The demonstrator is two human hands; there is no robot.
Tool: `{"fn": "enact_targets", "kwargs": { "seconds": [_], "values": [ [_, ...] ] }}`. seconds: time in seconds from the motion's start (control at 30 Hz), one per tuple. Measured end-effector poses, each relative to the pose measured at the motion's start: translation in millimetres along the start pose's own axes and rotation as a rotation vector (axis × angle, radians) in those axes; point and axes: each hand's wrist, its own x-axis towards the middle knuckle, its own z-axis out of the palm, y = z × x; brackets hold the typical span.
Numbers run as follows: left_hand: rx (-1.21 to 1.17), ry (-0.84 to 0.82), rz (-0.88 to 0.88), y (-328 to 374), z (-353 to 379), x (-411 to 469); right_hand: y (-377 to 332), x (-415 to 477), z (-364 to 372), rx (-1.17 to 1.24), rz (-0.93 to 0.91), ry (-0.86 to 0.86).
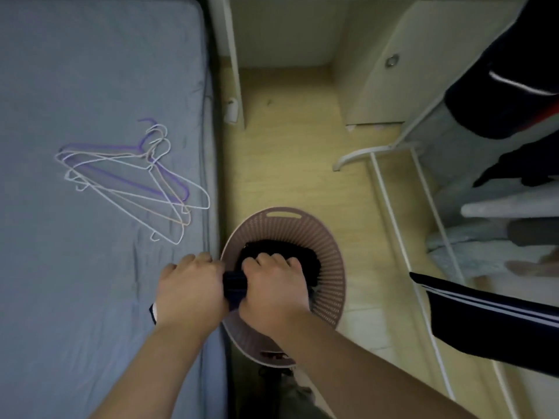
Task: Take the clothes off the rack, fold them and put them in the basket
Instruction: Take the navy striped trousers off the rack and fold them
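Observation:
A round pink laundry basket (pixel 328 249) stands on the floor beside the bed, with dark folded clothes (pixel 290 252) inside. My left hand (pixel 190 285) and my right hand (pixel 273 282) both grip a folded dark navy garment (pixel 234 287) over the basket's left rim. A white strip of that garment shows under my left wrist. On the right stands the white clothes rack (pixel 393 189), still hung with a dark jacket (pixel 508 95) and a navy garment with white stripes (pixel 496 319).
Several empty wire hangers (pixel 133 173) lie on the grey-blue bed (pixel 75 86) at left. A white cabinet (pixel 384 71) and a table leg (pixel 234 65) stand at the back. Wooden floor (pixel 290 164) runs between bed and rack.

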Motion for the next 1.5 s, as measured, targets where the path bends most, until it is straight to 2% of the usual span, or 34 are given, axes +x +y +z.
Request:
{"fn": "enact_targets", "kwargs": {
  "seconds": [0.13,0.23,0.3,0.37,0.47,0.57,0.73,0.97,1.13,1.23,1.37,1.5],
  "values": [
    [0.068,-0.08,0.077,43.7,11.4,26.4,40.4,-16.3,-3.9,0.032,0.133,-0.145],
    [-0.001,-0.145,0.11,63.8,33.6,38.7,62.9,-17.7,12.2,0.068,0.238,-0.215],
    [-0.091,-0.122,0.126,71.6,54.1,45.6,77.3,-15.7,28.4,0.063,0.282,-0.193],
    [-0.107,-0.145,0.173,77.5,77.4,46.5,86.8,-18.1,51.8,0.036,0.324,-0.148],
    [-0.111,-0.08,0.202,82.0,111.9,37.5,94.1,-23.4,79.0,0.019,0.373,-0.155],
    [-0.119,-0.038,0.229,77.4,138.5,32.6,99.6,-27.4,103.8,-0.003,0.366,-0.119],
    [-0.164,-0.043,0.256,71.8,145.2,45.3,101.0,-19.7,105.3,0.055,0.329,-0.24],
    [-0.159,-0.018,0.214,66.0,133.2,94.9,119.4,27.4,86.5,0.058,0.3,-0.174],
    [-0.188,0.134,0.185,60.6,142.8,98.1,125.6,40.1,94.7,-0.039,0.214,-0.062],
    [-0.152,0.208,0.251,58.8,172.5,89.9,131.4,36.7,126.3,-0.091,0.165,-0.07],
    [0.026,0.013,0.405,56.0,250.2,94.8,151.1,40.1,212.3,-0.164,0.103,-0.163],
    [0.273,-0.354,0.652,60.7,314.0,101.3,165.8,38.4,285.5,-0.251,-0.079,-0.454]
  ]
}}
